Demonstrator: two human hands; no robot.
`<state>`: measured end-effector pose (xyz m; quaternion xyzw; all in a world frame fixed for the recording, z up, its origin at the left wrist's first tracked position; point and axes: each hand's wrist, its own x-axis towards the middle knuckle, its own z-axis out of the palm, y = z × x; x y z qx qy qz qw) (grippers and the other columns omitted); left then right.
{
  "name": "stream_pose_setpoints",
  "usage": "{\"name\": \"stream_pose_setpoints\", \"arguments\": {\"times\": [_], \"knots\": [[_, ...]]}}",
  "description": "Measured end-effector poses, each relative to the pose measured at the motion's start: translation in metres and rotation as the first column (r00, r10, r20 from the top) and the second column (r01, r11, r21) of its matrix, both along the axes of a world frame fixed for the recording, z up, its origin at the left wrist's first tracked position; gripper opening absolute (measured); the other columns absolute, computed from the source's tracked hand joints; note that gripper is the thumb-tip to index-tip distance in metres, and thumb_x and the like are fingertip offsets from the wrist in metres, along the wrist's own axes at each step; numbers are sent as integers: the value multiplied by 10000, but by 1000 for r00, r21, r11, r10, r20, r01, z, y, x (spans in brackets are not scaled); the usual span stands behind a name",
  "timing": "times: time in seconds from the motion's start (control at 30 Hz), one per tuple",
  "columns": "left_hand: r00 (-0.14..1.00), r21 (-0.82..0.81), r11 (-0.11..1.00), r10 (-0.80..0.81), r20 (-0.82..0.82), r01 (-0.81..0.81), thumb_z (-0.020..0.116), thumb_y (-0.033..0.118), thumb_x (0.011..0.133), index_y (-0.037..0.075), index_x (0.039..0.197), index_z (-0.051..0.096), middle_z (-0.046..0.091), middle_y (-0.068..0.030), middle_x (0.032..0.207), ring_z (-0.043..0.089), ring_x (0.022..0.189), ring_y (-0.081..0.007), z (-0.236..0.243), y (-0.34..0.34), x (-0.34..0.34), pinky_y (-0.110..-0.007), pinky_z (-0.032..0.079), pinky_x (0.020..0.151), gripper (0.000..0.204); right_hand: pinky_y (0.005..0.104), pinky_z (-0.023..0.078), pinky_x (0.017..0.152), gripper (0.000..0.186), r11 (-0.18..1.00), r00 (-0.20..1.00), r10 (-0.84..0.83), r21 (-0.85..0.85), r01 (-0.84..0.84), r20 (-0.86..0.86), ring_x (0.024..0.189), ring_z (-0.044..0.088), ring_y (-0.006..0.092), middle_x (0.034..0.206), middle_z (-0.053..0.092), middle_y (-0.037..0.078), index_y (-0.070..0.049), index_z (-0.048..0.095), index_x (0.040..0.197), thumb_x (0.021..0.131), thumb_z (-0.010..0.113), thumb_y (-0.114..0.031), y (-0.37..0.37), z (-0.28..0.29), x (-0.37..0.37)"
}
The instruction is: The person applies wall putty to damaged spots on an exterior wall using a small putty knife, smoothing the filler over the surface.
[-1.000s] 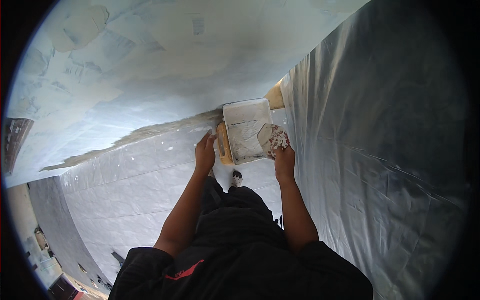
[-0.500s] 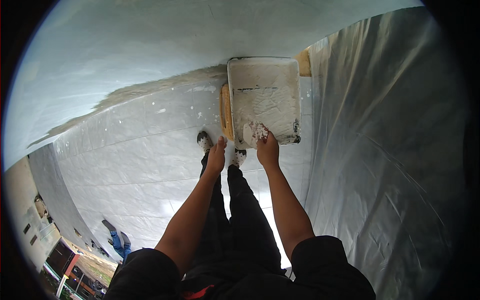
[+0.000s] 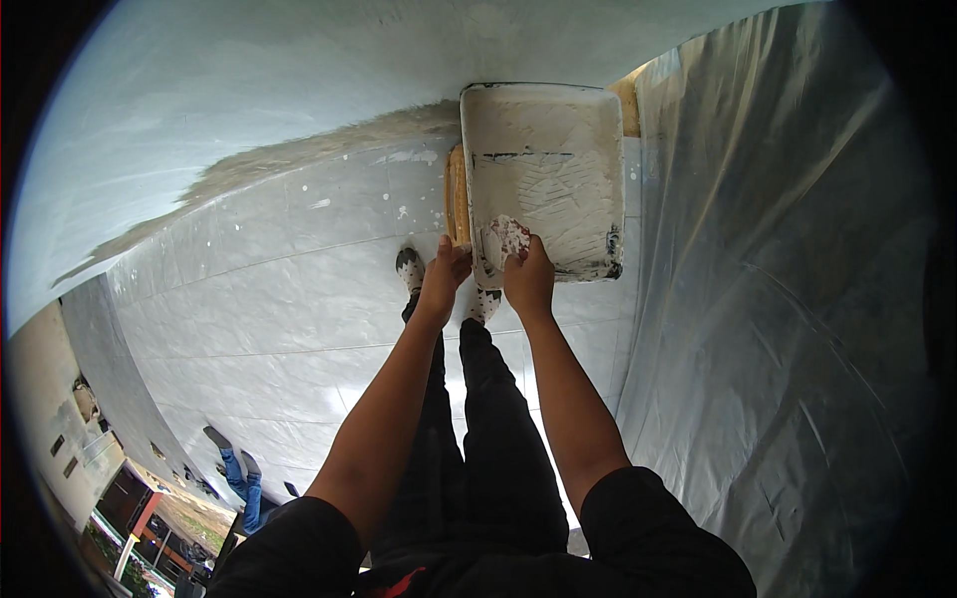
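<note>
My right hand (image 3: 529,275) is closed round a small reddish-brown, plaster-smeared tool (image 3: 512,235), its exact kind unclear. It is over the near left part of a white rectangular tray (image 3: 543,92). A whitish, ridged paste (image 3: 558,194) coats the tray's inside. My left hand (image 3: 442,283) is by the tray's near left edge, thumb raised and fingers curled. Whether those fingers grip the rim or some small thing, I cannot make out.
A brown wooden piece (image 3: 457,194) shows beside and partly under the tray. The pale wall (image 3: 299,90) curves across the far side. Plastic sheeting (image 3: 768,329) hangs at right. White splashes mark the grey tiled floor (image 3: 269,309). Another person's blue-clad legs (image 3: 240,483) show at lower left.
My left hand has come up closer to the tray's near left edge. The tool in my right hand has shifted slightly up and left within the view. The tray appears a little larger.
</note>
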<state>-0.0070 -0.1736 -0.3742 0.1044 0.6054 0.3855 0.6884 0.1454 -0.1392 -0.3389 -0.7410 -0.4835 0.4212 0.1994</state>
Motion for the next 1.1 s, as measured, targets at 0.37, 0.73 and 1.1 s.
{"name": "stream_pose_setpoints", "arguments": {"times": [0.37, 0.73, 1.1], "knots": [[999, -6, 1000, -7, 41, 7, 333, 696, 991, -188, 1413, 370, 482, -318, 1409, 487, 1341, -355, 11, 2, 10, -415, 354, 1159, 980, 456, 529, 792, 291, 996, 972, 39, 82, -21, -232, 901, 691, 416, 912, 695, 243, 31, 592, 1116, 854, 559, -92, 3, -17, 27], [998, -14, 1000, 2, 66, -1, 342, 697, 987, -203, 1422, 332, 446, -343, 1434, 476, 1351, -372, -1, -1, 3, -423, 352, 1162, 1000, 439, 520, 790, 307, 1000, 998, 28, -9, -28, -64, 881, 687, 383, 920, 695, 230, 19, 626, 1110, 841, 578, -121, 7, -14, 15], [999, 0, 1000, 2, 52, -2, 352, 662, 1004, -210, 1404, 354, 455, -338, 1434, 481, 1353, -367, 8, 4, 7, -423, 368, 1155, 960, 465, 510, 820, 269, 987, 966, -156, -67, 145, -205, 925, 667, 430, 956, 683, 275, 46, 627, 1034, 840, 569, -131, -4, -28, 21]]}}
